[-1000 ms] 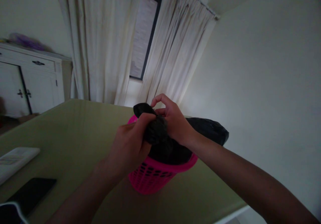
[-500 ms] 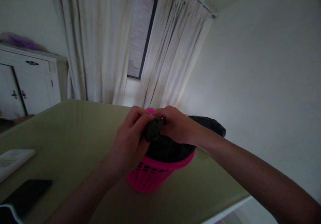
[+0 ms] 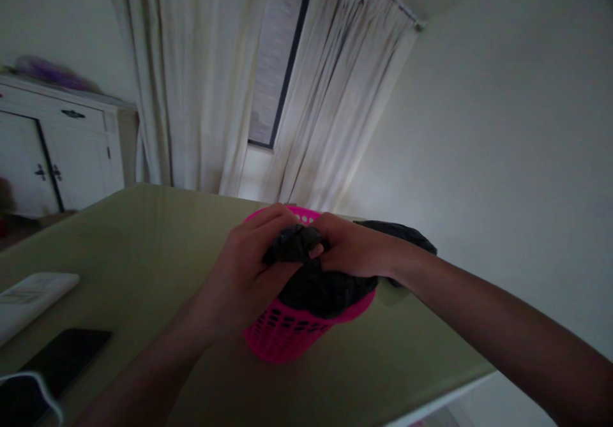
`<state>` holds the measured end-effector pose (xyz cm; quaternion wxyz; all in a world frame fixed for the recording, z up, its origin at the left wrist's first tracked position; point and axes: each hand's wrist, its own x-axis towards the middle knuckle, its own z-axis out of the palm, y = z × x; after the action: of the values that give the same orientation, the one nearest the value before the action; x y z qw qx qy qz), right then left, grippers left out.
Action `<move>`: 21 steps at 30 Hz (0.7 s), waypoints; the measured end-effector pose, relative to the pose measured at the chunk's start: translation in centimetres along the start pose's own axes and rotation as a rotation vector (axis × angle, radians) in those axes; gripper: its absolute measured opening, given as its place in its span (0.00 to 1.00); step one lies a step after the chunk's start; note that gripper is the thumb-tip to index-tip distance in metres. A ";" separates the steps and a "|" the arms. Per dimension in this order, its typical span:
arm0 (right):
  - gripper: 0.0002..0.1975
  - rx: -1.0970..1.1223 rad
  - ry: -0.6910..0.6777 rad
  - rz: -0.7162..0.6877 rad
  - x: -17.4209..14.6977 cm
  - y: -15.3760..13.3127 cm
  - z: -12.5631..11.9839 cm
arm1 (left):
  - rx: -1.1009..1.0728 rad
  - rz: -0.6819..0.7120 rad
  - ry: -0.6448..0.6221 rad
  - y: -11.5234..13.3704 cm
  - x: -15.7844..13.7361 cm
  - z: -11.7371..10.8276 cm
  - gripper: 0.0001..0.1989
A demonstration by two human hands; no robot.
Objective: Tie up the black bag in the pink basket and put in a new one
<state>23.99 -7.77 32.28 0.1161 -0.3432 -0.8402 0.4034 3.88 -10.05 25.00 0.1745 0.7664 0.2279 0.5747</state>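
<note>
Head view shows 2 hands meeting over a basket: the left hand (image 3: 249, 264) and right hand (image 3: 352, 248) each have a clenched grip on the crinkled, gathered top of a black plastic bag (image 3: 294, 248). That bag sits inside the round pink perforated basket (image 3: 282, 334), which stands on the smooth olive-green table (image 3: 158, 235).

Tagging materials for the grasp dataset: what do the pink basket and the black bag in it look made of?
Pink basket: looks like moulded rigid plastic, slightly glossy; rows of regular cut-out holes in the wall and rim point to that.
Black bag: probably thin plastic film, dull sheen; it crumples into fine creases where the left hand and right hand bunch it. Dim light leaves this open.
</note>
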 end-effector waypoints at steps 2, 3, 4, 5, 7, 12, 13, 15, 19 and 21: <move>0.05 0.022 -0.010 -0.009 0.0 -0.1 -0.2 | 0.015 0.001 0.010 0.1 0.0 0.1 0.08; 0.05 0.032 -0.014 -0.015 0.0 -0.1 -0.3 | 0.022 -0.001 0.018 0.2 0.1 0.1 0.08; 0.05 0.040 -0.023 -0.019 0.1 -0.2 -0.5 | 0.027 -0.006 0.025 0.2 0.1 0.1 0.09; 0.05 0.046 -0.038 -0.020 0.1 -0.3 -0.6 | 0.029 -0.012 0.032 0.2 0.1 0.1 0.10; 0.04 0.059 -0.077 -0.017 0.1 -0.3 -0.9 | 0.018 -0.012 0.040 0.1 0.1 0.2 0.09; 0.08 0.072 -0.120 -0.030 0.7 0.2 -0.7 | -0.036 0.019 0.080 -0.3 -0.1 0.3 0.06; 0.11 0.060 -0.116 -0.061 0.9 0.2 -0.6 | -0.044 0.023 0.088 -0.3 -0.1 0.4 0.05; 0.17 0.011 -0.104 -0.145 1.4 0.1 -0.4 | -0.050 0.036 0.092 -0.3 -0.2 0.4 0.03; 0.24 -0.128 -0.084 -0.182 1.7 -0.3 -0.3 | -0.019 0.050 0.106 -0.4 -0.1 0.5 0.03; 0.24 -0.209 -0.041 -0.158 1.7 -0.3 -0.1 | -0.015 -0.003 0.151 -0.5 0.1 0.5 0.06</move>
<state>22.63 -6.71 32.38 0.0941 -0.2781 -0.9042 0.3102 4.34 -9.58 24.64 0.1635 0.7190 0.2372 0.6325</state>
